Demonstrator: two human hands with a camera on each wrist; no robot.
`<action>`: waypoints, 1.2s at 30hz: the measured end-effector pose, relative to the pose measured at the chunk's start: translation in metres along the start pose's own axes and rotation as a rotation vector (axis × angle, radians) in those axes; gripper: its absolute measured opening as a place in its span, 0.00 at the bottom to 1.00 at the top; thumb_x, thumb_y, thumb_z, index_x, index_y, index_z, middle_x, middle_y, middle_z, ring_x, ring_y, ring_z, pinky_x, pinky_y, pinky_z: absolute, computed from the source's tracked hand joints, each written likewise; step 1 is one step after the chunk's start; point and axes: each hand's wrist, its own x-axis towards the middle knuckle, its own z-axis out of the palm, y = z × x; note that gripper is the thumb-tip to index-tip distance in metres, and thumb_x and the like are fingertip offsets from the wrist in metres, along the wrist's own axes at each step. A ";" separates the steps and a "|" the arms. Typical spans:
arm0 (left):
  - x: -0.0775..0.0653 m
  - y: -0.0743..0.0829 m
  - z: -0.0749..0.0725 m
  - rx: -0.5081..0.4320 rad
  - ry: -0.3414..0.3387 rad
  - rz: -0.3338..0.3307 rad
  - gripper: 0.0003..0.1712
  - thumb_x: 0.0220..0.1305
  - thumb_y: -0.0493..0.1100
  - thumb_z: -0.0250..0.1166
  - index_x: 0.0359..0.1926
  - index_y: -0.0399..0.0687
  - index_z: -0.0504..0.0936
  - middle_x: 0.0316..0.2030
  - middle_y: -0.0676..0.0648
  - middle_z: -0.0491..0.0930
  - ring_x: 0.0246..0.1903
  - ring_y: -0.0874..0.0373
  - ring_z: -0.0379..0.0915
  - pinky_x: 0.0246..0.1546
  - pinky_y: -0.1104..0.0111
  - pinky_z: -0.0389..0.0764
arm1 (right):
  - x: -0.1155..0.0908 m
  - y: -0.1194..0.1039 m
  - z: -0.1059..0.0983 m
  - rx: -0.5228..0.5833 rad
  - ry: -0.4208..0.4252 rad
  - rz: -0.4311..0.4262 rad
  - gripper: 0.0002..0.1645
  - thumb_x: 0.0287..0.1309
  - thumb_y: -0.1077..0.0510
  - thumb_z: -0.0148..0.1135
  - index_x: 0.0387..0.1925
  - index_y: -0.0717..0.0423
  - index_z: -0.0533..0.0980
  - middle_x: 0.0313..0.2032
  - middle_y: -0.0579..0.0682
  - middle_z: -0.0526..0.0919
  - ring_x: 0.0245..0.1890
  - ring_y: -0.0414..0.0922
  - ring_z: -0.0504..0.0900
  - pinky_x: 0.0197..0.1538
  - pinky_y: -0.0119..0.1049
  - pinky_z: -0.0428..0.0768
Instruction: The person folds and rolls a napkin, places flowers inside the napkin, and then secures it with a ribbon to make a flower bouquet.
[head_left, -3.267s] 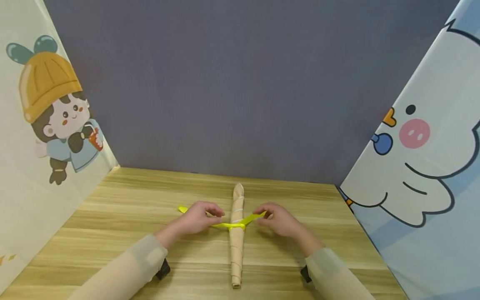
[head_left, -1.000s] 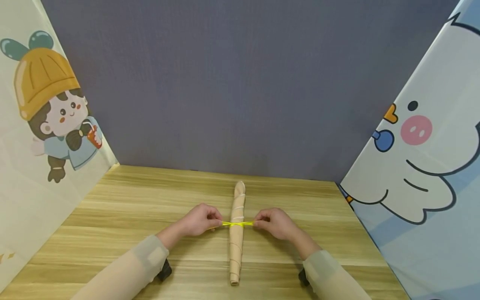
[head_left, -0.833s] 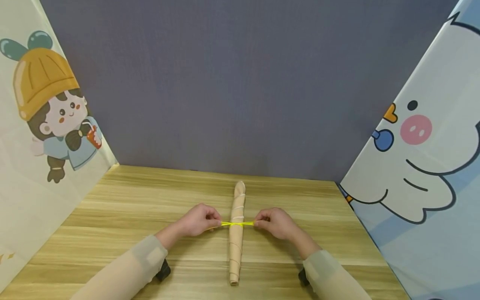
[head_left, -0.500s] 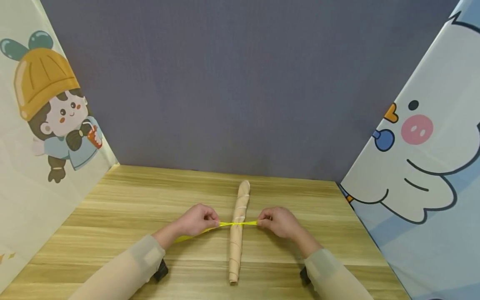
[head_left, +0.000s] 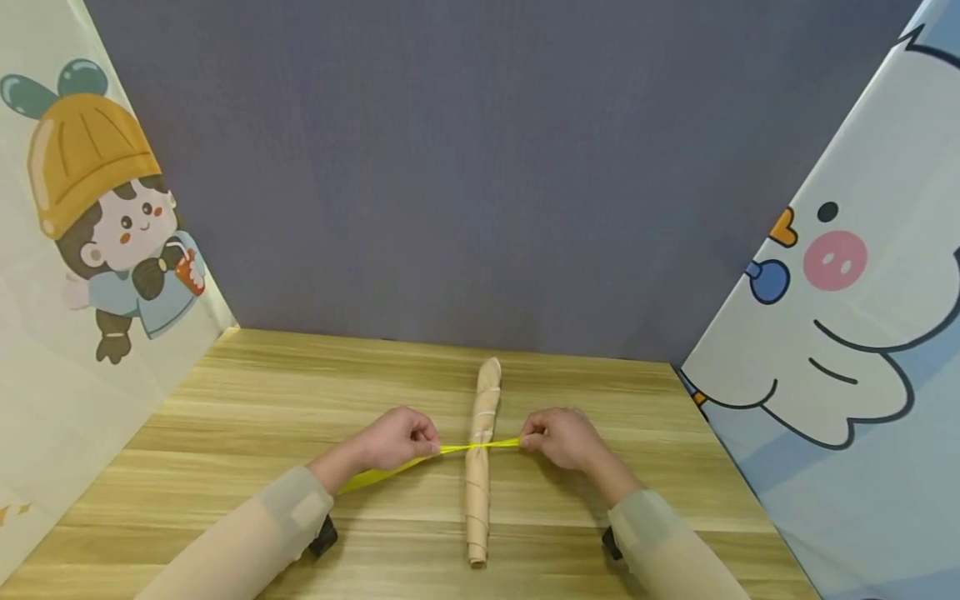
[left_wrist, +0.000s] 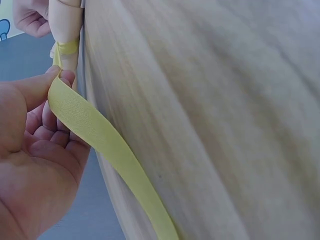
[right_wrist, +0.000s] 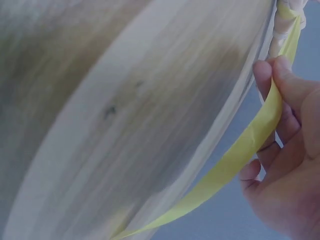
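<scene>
A beige rolled cloth (head_left: 477, 500) lies lengthwise on the table, narrow and wrapped in a spiral. Around its middle runs a yellow ribbon (head_left: 456, 448), crossed on top and drawn out to both sides. My left hand (head_left: 397, 437) pinches one end between thumb and forefinger; in the left wrist view the loose tail of the ribbon (left_wrist: 117, 150) trails down past the palm. On the other side my right hand (head_left: 562, 437) pinches the opposite end, and the right wrist view shows that tail of the ribbon (right_wrist: 235, 160) hanging below the fingers. The ribbon between the hands looks straight and taut.
The wood-grain table (head_left: 285, 392) extends around the roll. A dark grey panel (head_left: 450, 167) stands along its back edge. Printed cartoon panels flank it, one with a child figure (head_left: 120, 217) on the left, one with a white bird (head_left: 862, 333) on the right.
Both hands went from loosely handling the ribbon to pinching its ends and pulling it taut. Lately they have spread slightly apart, and the roll has shifted a little to the right.
</scene>
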 end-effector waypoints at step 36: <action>0.028 0.015 0.023 0.110 -0.036 0.103 0.45 0.63 0.52 0.83 0.73 0.33 0.77 0.48 0.44 0.85 0.45 0.56 0.79 0.50 0.61 0.83 | 0.013 -0.024 0.016 0.324 -0.195 -0.144 0.50 0.62 0.42 0.82 0.81 0.47 0.71 0.73 0.55 0.80 0.75 0.58 0.76 0.77 0.62 0.72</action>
